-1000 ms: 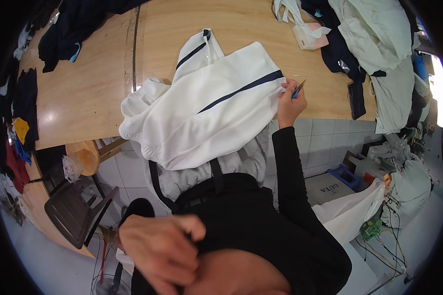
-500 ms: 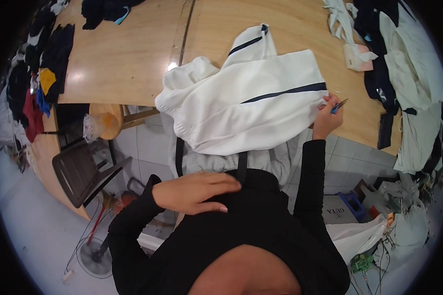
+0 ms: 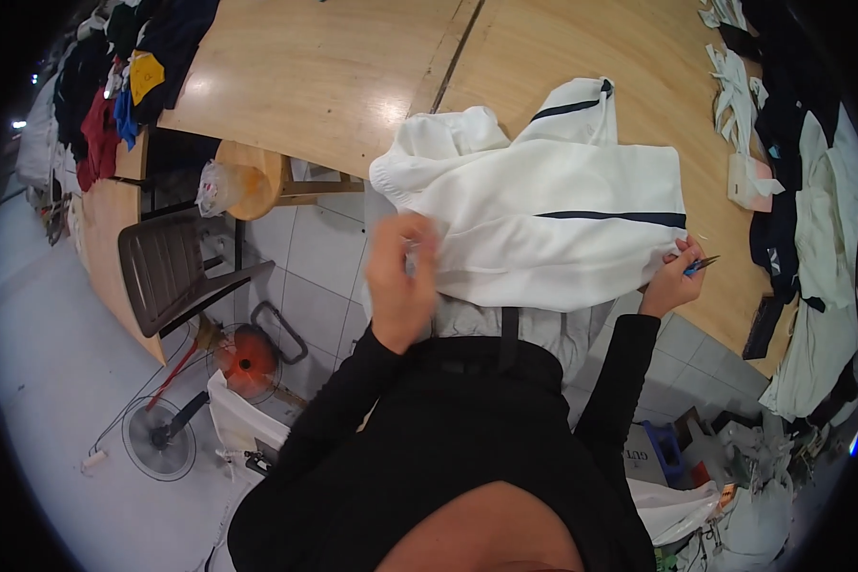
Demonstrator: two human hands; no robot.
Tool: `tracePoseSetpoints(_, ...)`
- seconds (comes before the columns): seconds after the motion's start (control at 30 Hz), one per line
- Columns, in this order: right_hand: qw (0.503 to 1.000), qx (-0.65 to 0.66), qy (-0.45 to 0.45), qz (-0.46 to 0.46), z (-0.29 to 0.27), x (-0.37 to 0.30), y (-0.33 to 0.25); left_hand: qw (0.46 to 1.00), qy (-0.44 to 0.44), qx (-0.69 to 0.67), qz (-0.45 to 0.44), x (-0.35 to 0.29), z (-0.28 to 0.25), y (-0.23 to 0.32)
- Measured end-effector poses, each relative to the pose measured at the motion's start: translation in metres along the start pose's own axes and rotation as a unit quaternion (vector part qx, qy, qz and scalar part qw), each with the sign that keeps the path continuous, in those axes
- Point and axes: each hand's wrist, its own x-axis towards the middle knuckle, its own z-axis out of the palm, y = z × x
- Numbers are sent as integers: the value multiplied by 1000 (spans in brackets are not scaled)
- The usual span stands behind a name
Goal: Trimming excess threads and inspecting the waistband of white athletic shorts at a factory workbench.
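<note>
A white garment (image 3: 553, 253) with navy stripes lies over the table's near edge, its gathered, elastic-looking border at the left end. At its right end my right hand (image 3: 671, 286) pinches the hem corner. The same hand keeps small blue-handled thread snips (image 3: 701, 265) in its fingers, pointed tips sticking out to the right. My left hand (image 3: 400, 281) is raised at the garment's lower left, thumb apart from bent fingers. Motion smears those fingers, and whether they touch the cloth I cannot tell.
Garments are heaped along the left (image 3: 100, 133) and right (image 3: 825, 248) sides of the wooden table (image 3: 305, 76). A stool (image 3: 257, 181) with a plastic bag, a brown chair (image 3: 157, 272) and a fan (image 3: 245, 364) stand at the left. A box (image 3: 643, 458) sits below right.
My left hand has risen from in front of my waist to the garment's left part. My right hand still grips the hem corner and the snips. The whole view has shifted.
</note>
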Motion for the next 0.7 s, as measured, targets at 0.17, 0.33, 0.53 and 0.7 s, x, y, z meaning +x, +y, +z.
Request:
tracePoseSetpoints(0.17, 1000, 16, 9, -3, 7, 5, 3, 986, 21, 28, -160, -11, -12, -45)
tracePoseSetpoints(0.33, 999, 48, 0, 16, 2, 3, 0, 949, -235, -99, 185, 12, 27, 52)
tracePoseSetpoints(0.53, 978, 174, -20, 116, -42, 10, -5, 856, -437, -125, 248, 17, 35, 45)
tracePoseSetpoints(0.7, 987, 86, -52, 128, -82, -6, -46, 979, -197, -42, 13, 37, -4, -1)
